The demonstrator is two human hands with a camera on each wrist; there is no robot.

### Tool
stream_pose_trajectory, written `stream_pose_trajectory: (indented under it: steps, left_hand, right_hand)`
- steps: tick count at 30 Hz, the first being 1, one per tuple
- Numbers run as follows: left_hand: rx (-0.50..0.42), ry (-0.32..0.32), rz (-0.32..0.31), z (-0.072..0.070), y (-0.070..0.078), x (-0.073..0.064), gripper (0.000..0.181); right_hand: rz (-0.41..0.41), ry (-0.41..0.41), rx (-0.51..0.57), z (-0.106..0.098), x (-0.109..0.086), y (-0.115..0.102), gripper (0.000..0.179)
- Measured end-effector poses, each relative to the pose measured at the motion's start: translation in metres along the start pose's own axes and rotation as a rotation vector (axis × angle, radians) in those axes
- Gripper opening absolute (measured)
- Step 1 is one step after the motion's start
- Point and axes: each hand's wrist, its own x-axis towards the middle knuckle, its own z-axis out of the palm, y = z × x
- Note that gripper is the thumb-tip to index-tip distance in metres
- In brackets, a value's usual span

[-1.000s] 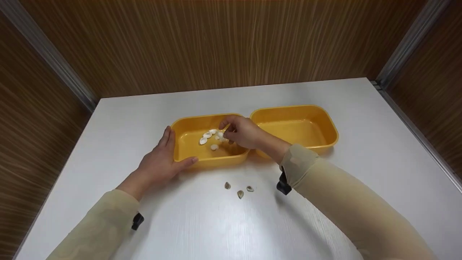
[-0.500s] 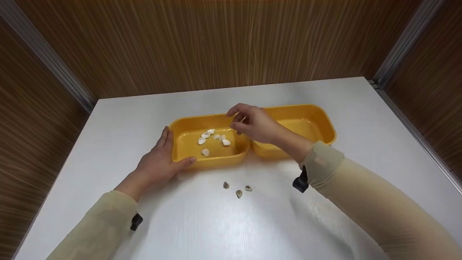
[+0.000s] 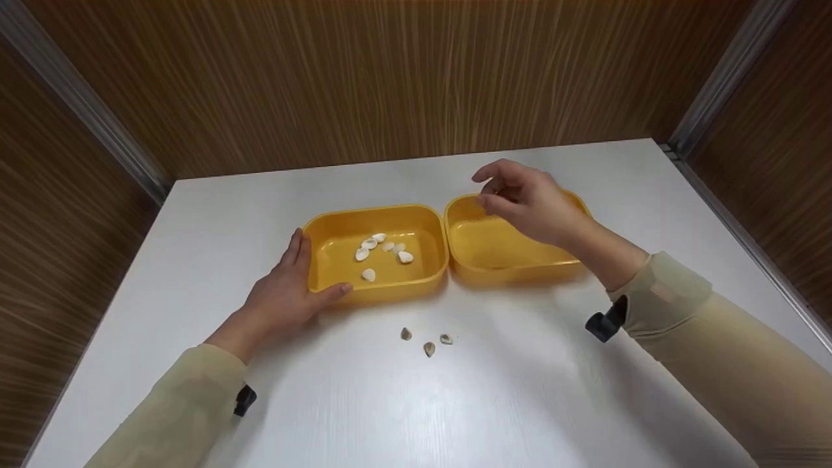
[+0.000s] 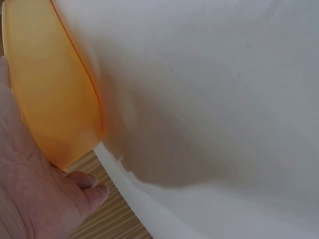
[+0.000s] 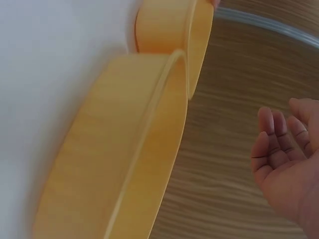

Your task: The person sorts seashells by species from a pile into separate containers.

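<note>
My left hand (image 3: 285,285) holds the near left corner of the left yellow bin (image 3: 377,292). Its thumb lies over the front rim and its fingers run along the left wall; in the left wrist view, the palm meets the bin (image 4: 55,89). Several small white seashells (image 3: 368,275) lie spread over that bin's floor. Above the right yellow bin (image 3: 513,276) hovers my right hand (image 3: 539,205), its fingers loosely bent and thumb apart from them. No object shows in the right hand (image 5: 289,164) in the right wrist view.
Three brownish shells (image 3: 429,349) lie on the white table (image 3: 351,396) in front of the bins. The two bins stand side by side, very close or touching. A wood-grain panel (image 3: 390,84) rises behind the table, with side panels left and right.
My right hand has risen out of the left bin and moved right, over the right bin. One white shell in the left bin lies farther left than at first. The left hand stays put.
</note>
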Motion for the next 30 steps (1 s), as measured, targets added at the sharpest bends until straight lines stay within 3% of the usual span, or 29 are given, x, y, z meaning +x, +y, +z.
stream_pose_trajectory:
  steps: [9, 16, 21, 30]
  left_hand:
    - [-0.009, -0.001, -0.011, 0.002, 0.003, 0.0, 0.132]
    - [-0.009, 0.004, -0.001, 0.002, 0.002, 0.0, 0.132]
    - [-0.017, 0.002, -0.009, 0.001, 0.003, -0.001, 0.131]
    - [-0.014, 0.015, 0.002, 0.003, 0.002, 0.001, 0.131]
  right_hand:
    - [0.072, 0.12, -0.219, -0.038, -0.032, 0.044, 0.034]
    - [0.136, 0.142, -0.299, -0.052, -0.058, 0.081, 0.056]
    - [0.176, 0.109, -0.365, -0.057, -0.075, 0.099, 0.072]
    - [0.279, -0.057, -0.422, -0.055, -0.092, 0.122, 0.1]
